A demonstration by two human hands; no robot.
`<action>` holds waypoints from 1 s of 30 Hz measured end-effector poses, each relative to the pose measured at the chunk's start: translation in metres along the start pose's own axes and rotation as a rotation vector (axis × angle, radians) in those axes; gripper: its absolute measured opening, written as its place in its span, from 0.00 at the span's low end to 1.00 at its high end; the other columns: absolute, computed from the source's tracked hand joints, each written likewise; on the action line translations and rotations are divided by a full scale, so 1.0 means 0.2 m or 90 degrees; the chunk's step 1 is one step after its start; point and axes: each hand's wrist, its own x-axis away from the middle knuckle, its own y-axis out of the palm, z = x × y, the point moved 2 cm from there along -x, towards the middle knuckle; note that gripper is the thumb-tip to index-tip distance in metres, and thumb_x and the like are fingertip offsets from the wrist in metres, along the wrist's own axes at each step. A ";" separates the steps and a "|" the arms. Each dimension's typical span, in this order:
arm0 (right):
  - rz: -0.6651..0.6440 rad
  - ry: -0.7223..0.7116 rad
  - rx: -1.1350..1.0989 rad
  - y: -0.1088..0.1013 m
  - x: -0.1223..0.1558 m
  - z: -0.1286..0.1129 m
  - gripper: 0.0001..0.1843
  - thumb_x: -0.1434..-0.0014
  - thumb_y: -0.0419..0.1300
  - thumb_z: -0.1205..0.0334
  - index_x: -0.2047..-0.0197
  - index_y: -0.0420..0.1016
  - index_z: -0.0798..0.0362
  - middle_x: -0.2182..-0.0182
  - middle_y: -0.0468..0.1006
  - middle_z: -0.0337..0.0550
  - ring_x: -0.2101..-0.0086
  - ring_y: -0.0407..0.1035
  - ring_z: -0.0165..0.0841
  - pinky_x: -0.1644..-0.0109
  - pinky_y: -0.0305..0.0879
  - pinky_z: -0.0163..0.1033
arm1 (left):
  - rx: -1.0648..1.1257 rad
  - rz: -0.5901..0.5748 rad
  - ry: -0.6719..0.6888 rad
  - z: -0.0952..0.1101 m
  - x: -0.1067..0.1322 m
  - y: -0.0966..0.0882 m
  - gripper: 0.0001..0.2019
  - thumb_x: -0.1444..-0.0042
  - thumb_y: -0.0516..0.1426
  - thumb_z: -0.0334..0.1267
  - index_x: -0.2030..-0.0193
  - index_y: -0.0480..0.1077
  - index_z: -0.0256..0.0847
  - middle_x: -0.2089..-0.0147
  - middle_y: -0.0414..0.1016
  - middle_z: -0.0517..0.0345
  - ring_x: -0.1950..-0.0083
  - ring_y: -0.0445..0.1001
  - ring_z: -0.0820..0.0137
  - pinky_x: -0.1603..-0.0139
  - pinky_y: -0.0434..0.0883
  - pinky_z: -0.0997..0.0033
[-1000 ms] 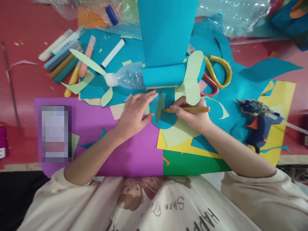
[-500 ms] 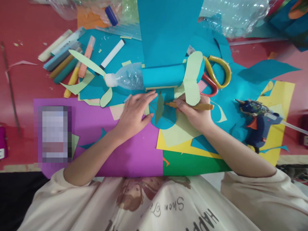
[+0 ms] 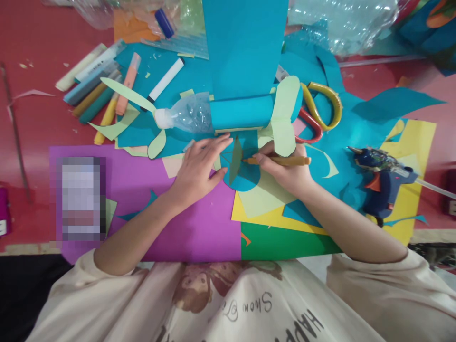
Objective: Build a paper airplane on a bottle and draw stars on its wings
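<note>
My right hand grips a brown marker, its tip at the dark colored-in patch on a rounded blue paper wing. My left hand lies spread, fingertips at the wing's left side. The wing hangs below a plastic bottle wrapped in blue paper. At the bottle's white cap sit pale green propeller blades. A pale green tail piece is at the other end, partly over my right hand. A large blue paper wing extends upward.
Several markers lie at the upper left, near a white marker. Scissors rest right of the bottle. A glue gun lies on yellow paper. A blurred-out phone is on purple paper.
The marker and my right hand have shifted slightly left and down along the dark patch. The upper wing leans a little differently. My left hand stays in place.
</note>
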 end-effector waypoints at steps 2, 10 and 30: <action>-0.019 0.012 -0.002 0.00 0.00 0.00 0.09 0.47 0.61 0.62 0.78 0.69 0.49 0.80 0.74 0.37 0.77 0.69 0.31 0.73 0.70 0.38 | 0.001 0.000 0.000 0.00 0.00 0.00 0.25 0.37 0.52 0.36 0.33 0.57 0.45 0.31 0.64 0.51 0.36 0.64 0.57 0.34 0.57 0.52; -0.059 0.019 -0.011 0.01 0.02 -0.01 0.11 0.47 0.60 0.62 0.80 0.69 0.50 0.84 0.72 0.37 0.81 0.65 0.29 0.77 0.65 0.36 | 0.004 0.003 0.004 -0.01 0.00 0.01 0.26 0.37 0.52 0.38 0.33 0.57 0.45 0.31 0.64 0.51 0.36 0.64 0.57 0.34 0.57 0.51; 0.040 -0.024 0.010 0.00 0.00 0.00 0.06 0.48 0.58 0.64 0.75 0.73 0.50 0.77 0.78 0.40 0.74 0.73 0.34 0.69 0.73 0.41 | -0.008 0.006 0.006 0.00 0.00 0.01 0.25 0.37 0.52 0.36 0.33 0.58 0.43 0.32 0.64 0.50 0.36 0.64 0.57 0.33 0.56 0.51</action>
